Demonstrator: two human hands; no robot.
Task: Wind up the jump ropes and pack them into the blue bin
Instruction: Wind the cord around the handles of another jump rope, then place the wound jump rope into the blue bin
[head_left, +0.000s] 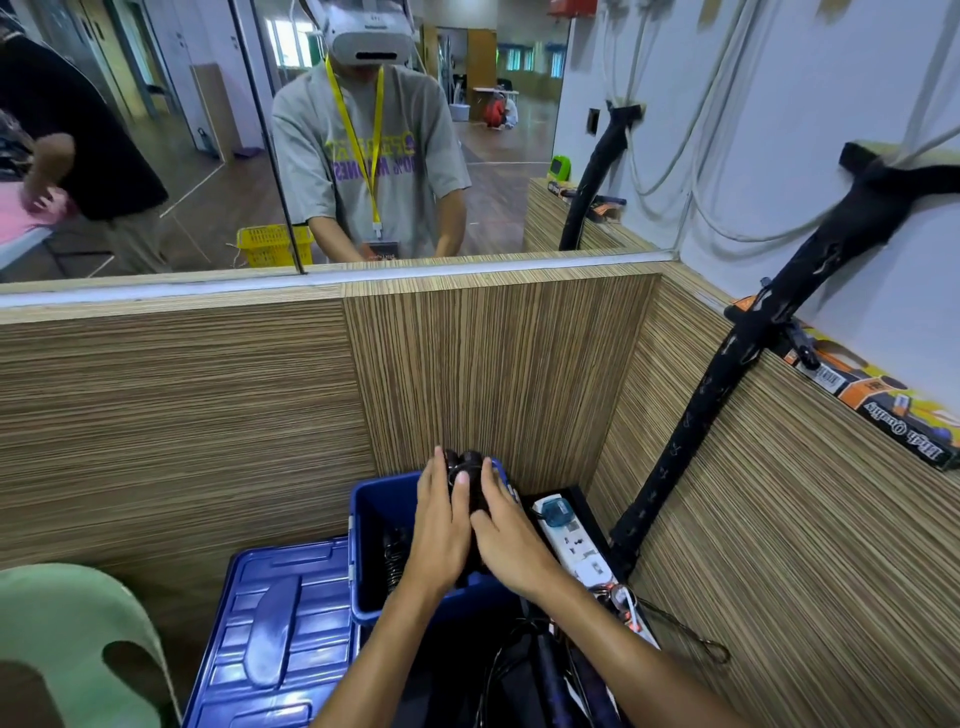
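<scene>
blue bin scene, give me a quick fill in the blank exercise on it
1. Both hands hold a black bundle over the ____ bin.
2. The bin's lid lies to the ____ of the bin.
3. The white power strip lies to the bin's ____.
4. The chair at lower left is ____.

Missing words: blue; left; right; green

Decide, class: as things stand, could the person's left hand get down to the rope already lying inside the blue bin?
Probably not yet. The left hand and right hand both grip a wound rope bundle over the blue bin; the coiled rope inside lies below, so the bundle must go first.
</scene>
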